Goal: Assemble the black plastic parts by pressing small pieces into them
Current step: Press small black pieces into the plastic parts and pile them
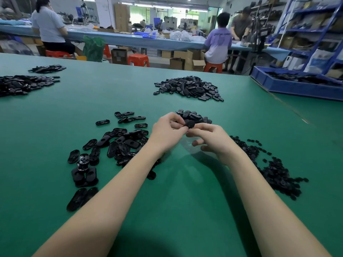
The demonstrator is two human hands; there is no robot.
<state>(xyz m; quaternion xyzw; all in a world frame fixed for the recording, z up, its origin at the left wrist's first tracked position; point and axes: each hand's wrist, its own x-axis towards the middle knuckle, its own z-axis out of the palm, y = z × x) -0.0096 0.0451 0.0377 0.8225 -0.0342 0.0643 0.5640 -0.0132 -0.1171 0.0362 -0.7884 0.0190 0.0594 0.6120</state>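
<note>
Above the green counter (167, 210), the left hand (167, 130) and right hand (211, 138) together pinch one black plastic part (189, 124); left of it lie loose oval shells (118, 145), right of it small pieces (274, 169); beyond, a heap (189, 88), probably finished; much seems left.

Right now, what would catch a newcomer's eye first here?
Two hands meet mid-table: the left hand and right hand pinch one black part between them. Heaps of black parts ring them on the green table, the largest pile beyond the hands. A blue bin sits far right.
</note>
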